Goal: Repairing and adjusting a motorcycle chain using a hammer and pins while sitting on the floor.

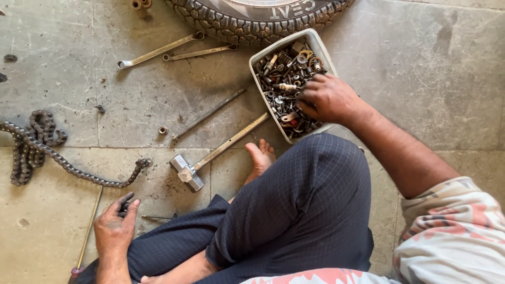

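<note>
My right hand (327, 97) reaches into a white rectangular tub (317, 41) full of several greasy bolts, nuts and washers (284, 79); its fingers dig among the parts, and I cannot tell whether they grip one. My left hand (114, 227) rests flat on the stone floor near my knee, fingers spread, beside a small dark metal piece (123, 211) and a thin pin (157, 216). I sit cross-legged in dark checked trousers, one bare foot (261, 159) showing.
A hammer (188, 171) with a wooden handle lies by the foot. A greasy drive chain (31, 147) snakes across the left. Two spanners (158, 51) and a thin rod (210, 113) lie below a tyre (252, 21). A long screwdriver (87, 236) lies at the bottom left.
</note>
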